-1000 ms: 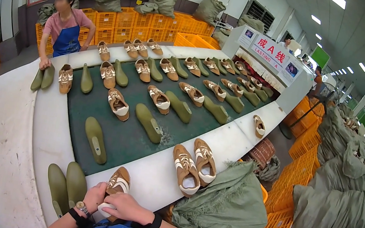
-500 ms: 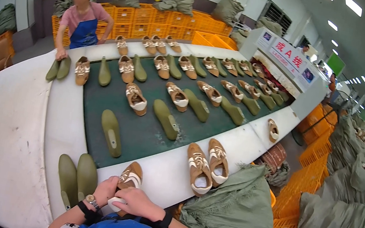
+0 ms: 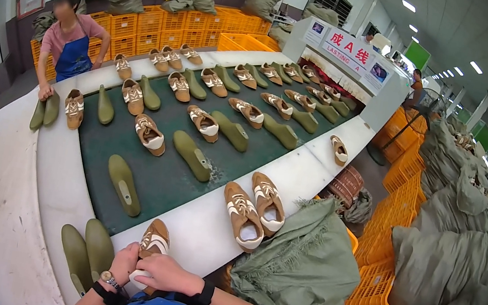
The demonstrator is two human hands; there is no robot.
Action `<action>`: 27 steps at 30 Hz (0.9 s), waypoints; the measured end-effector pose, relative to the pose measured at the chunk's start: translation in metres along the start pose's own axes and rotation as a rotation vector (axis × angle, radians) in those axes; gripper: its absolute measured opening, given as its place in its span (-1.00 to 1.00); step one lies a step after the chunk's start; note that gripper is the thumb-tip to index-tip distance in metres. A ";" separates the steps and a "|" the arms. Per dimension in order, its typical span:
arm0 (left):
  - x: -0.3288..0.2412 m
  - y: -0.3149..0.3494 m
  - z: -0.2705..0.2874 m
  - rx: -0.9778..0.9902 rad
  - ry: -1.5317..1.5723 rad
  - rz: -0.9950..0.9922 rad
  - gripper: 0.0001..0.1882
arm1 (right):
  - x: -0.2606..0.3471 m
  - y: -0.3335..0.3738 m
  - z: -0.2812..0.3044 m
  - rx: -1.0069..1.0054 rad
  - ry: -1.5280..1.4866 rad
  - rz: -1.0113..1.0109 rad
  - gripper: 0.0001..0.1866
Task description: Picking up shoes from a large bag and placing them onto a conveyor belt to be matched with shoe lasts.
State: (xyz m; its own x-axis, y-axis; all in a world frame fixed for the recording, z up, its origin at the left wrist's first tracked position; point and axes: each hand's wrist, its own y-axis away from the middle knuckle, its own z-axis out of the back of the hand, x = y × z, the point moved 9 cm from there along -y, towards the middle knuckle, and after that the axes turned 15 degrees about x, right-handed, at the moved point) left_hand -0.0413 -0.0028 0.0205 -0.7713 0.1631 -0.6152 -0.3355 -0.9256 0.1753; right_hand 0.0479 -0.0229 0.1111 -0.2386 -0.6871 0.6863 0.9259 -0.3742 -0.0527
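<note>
A brown sneaker with white stripes (image 3: pixel 155 239) stands toe-away at the near edge of the white counter, held in both my hands. My left hand (image 3: pixel 125 261) is closed on its left side. My right hand (image 3: pixel 169 274) is closed over its heel end, where a white part shows under the fingers. The hands hide the shoe's opening. Left of my wrist lies a pair of olive-green shoe lasts (image 3: pixel 99 246). Farther right, a pair of matching sneakers (image 3: pixel 243 216) rests on the counter, apart from my hands.
A dark green belt (image 3: pixel 101 152) carries several sneakers and olive lasts from a machine mouth (image 3: pixel 337 77). Across it, a co-worker (image 3: pixel 77 45) has a hand on another pair of lasts (image 3: pixel 46 110). At right are a grey-green sack (image 3: pixel 303 261) and orange crates (image 3: pixel 375 280).
My view has turned right, so everything sits farther left in the picture. Both hands remain on the sneaker with little change of grip.
</note>
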 end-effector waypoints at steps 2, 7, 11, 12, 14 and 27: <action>0.001 -0.001 -0.001 0.009 -0.032 0.019 -0.79 | 0.000 0.000 0.001 -0.008 -0.008 0.000 -0.73; -0.005 0.002 0.004 -0.019 -0.008 -0.023 -0.77 | 0.000 -0.001 0.001 -0.003 0.001 -0.009 -0.72; -0.009 0.003 0.008 -0.033 0.006 -0.027 -0.77 | 0.000 -0.002 0.002 -0.009 -0.001 0.004 -0.72; -0.009 0.004 0.008 -0.035 0.009 -0.023 -0.77 | 0.000 -0.002 0.001 -0.006 -0.001 0.003 -0.72; -0.008 0.004 0.008 -0.036 0.011 -0.019 -0.77 | 0.001 -0.003 0.002 0.001 0.000 0.004 -0.73; -0.010 0.006 0.009 -0.058 0.010 -0.035 -0.78 | 0.000 -0.003 0.000 0.021 -0.018 -0.004 -0.74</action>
State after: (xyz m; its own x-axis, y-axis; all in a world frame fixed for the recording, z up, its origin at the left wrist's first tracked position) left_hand -0.0405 -0.0066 0.0345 -0.7538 0.1928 -0.6282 -0.3301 -0.9377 0.1083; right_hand 0.0447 -0.0217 0.1111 -0.2370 -0.6745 0.6992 0.9309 -0.3635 -0.0352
